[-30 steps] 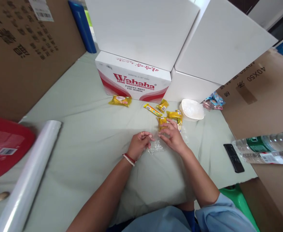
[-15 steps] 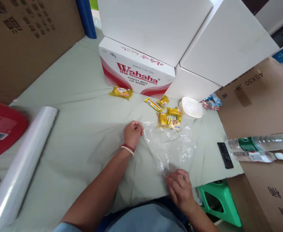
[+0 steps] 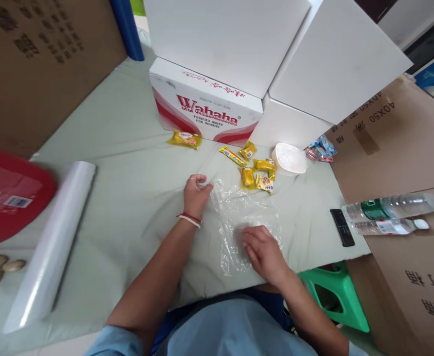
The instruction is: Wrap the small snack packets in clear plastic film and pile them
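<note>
A clear plastic bag [image 3: 232,222] lies spread and wrinkled on the cloth-covered table. At its upper left corner is my left hand [image 3: 195,195], thumb apart from the bent fingers; nothing shows in its grasp. My right hand [image 3: 264,251] is over the lower right part of the bag, fingers loosely bent and slightly blurred, not visibly pinching the film. Beyond the bag sit yellow-wrapped snacks [image 3: 247,178], a small biscuit packet [image 3: 264,184] and a thin yellow stick packet [image 3: 233,155]. Another yellow snack pack [image 3: 185,139] is farther left.
A Wahaha carton [image 3: 205,111] and white boxes [image 3: 335,64] stand at the back. A white bowl [image 3: 290,170], blue and pink packets [image 3: 321,149], a phone [image 3: 342,227] and bottles [image 3: 387,207] are rightward. A film roll [image 3: 54,247] and red container [image 3: 13,198] are left.
My right hand has moved up and left over the bag and no longer pinches its lower end. The bag now lies flatter. My left fingers have parted at the corner.
</note>
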{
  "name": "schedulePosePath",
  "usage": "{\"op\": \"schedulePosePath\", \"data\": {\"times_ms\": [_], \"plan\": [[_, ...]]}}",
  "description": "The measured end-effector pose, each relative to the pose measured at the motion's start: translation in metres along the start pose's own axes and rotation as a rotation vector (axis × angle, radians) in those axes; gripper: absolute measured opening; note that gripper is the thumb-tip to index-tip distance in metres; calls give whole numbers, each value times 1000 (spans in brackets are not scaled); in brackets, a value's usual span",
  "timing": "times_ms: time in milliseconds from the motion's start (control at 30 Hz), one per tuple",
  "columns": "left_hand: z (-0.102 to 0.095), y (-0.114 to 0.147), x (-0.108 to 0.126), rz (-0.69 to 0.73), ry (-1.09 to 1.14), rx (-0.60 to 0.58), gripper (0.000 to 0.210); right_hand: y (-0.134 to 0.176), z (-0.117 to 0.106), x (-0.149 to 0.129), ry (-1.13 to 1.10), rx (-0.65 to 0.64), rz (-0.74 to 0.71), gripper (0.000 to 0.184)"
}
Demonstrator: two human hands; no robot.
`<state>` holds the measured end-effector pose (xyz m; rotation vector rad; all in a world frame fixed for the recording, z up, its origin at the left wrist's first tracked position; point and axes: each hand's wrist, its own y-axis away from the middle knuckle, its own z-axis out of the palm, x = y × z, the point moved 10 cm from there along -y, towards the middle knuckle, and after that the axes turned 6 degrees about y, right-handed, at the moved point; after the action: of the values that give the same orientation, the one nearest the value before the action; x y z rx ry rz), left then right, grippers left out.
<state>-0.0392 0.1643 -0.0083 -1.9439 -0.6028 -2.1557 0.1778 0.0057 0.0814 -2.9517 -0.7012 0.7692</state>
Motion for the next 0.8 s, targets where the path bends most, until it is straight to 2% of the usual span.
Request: {"op": "schedulePosePath", "data": {"times_ms": [67,133,167,233,333,400,433,500,567,633,700,767,800], "plan": [[-13,6,17,106,-90,103,20,-5,40,-14,68,-116,-56,39],[-15,18,33,195,-164,125,12,-7,75,-26,115,-189,-46,52],[-10,24,38,217,-209,87,10,-8,86,-31,129,-199,-20,58],[8,40,42,266,-356,-64,13,-14,94,-35,104,-191,26,63],[39,71,39,451,-702,-323,17,-28,80,-37,-109,-209,-60,53],[46,89,28,559,-897,-439,22,-44,51,-14,-222,-144,-52,34],[45,96,20,581,-967,-476,27,-54,32,7,-223,-66,16,29],[39,105,6,589,-1071,-529,39,-74,-9,58,-83,145,236,32],[32,113,-5,590,-1146,-567,48,-97,-31,92,102,222,373,40],[28,119,-10,598,-1192,-593,57,-125,-31,111,258,143,460,57],[27,122,-12,610,-1211,-607,65,-147,-20,120,367,-2,519,65],[26,123,-13,617,-1215,-609,70,-164,-13,118,435,-101,521,57],[25,122,-14,620,-1216,-610,71,-172,-14,113,457,-110,489,52]]}}
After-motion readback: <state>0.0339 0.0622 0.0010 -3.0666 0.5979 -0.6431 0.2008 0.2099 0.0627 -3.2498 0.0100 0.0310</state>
